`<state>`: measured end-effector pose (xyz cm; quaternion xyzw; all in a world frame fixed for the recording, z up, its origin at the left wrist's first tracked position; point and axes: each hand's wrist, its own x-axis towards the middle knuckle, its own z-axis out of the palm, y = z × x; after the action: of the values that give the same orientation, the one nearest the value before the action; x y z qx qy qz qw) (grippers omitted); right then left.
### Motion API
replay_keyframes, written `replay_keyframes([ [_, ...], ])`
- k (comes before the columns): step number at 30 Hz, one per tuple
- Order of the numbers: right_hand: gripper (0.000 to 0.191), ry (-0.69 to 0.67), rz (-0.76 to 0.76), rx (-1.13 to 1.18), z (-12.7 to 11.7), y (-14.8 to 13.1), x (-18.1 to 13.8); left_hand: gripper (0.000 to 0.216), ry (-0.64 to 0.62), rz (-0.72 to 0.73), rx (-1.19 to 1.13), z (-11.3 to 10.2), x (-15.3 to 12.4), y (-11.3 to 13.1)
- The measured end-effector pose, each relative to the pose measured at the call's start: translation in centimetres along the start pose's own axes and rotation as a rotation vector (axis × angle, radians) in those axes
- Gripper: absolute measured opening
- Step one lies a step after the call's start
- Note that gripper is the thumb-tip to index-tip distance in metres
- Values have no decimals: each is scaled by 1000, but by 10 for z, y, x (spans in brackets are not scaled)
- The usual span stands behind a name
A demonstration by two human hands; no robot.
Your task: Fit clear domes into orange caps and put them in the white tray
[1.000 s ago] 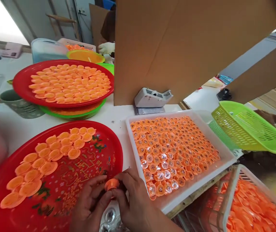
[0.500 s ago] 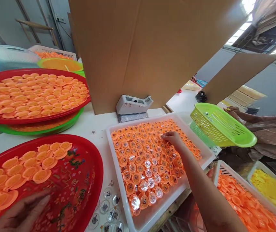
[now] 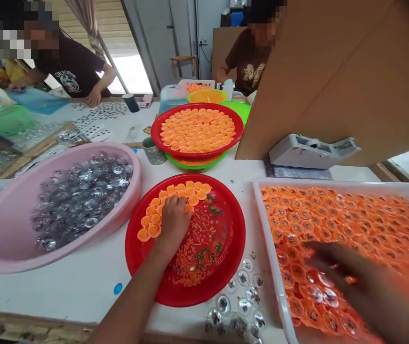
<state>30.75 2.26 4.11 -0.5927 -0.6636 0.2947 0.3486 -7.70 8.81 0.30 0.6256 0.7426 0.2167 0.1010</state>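
Observation:
My left hand (image 3: 176, 220) reaches over a round red tray (image 3: 231, 224), its fingers bent down and together among orange plastic discs (image 3: 150, 224) with raised rims. The fingertips are hidden, so I cannot see whether a disc is between them. My right hand (image 3: 355, 272), smeared by motion, is above a white rectangular tray (image 3: 274, 272). Rows of orange discs with clear domes and small dark prints (image 3: 308, 203) fill this tray. Whether the right fingers hold anything does not show. Tiny orange dots (image 3: 190, 263) mark the red tray's near part.
Loose clear domes (image 3: 243, 303) lie between the trays. At left stands a pink basin (image 3: 133, 181) heaped with clear domes. Behind are a stacked red tray (image 3: 238, 129) of orange discs, a cup (image 3: 154, 152), a tape dispenser (image 3: 308, 153) and a cardboard panel (image 3: 319, 86). Two people work beyond.
The view has swung left, bringing the pink basin and two people into sight. My left hand now reaches among the orange discs; my right hand has moved nearer the white tray's front.

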Motion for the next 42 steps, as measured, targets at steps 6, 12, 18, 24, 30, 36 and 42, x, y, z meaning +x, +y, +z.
replay_keyframes([
  [6, 29, -704, -52, -176, 104, -81, -68, 2, -113, 50, -47, 7, -9, -3],
  [12, 39, -675, -23, -192, 134, -81, -69, 23, -202, -68, -246, 2, -60, -3],
  [18, 27, -665, -166, -132, 145, -74, -67, 30, -259, -343, -629, -16, -91, -4],
  [24, 33, -722, -323, -167, 145, -63, -74, 40, -432, -582, -1065, -33, -102, 3],
  [30, 32, -596, -269, -291, 146, -46, -79, 33, -527, -740, -1441, -39, -106, 14],
  [36, 28, -592, -328, -318, 146, -42, -81, 22, -518, -765, -1463, -25, -107, 12],
  [42, 22, -531, -129, -135, 141, -50, -80, 23, -480, -759, -1415, -21, -108, 11],
])
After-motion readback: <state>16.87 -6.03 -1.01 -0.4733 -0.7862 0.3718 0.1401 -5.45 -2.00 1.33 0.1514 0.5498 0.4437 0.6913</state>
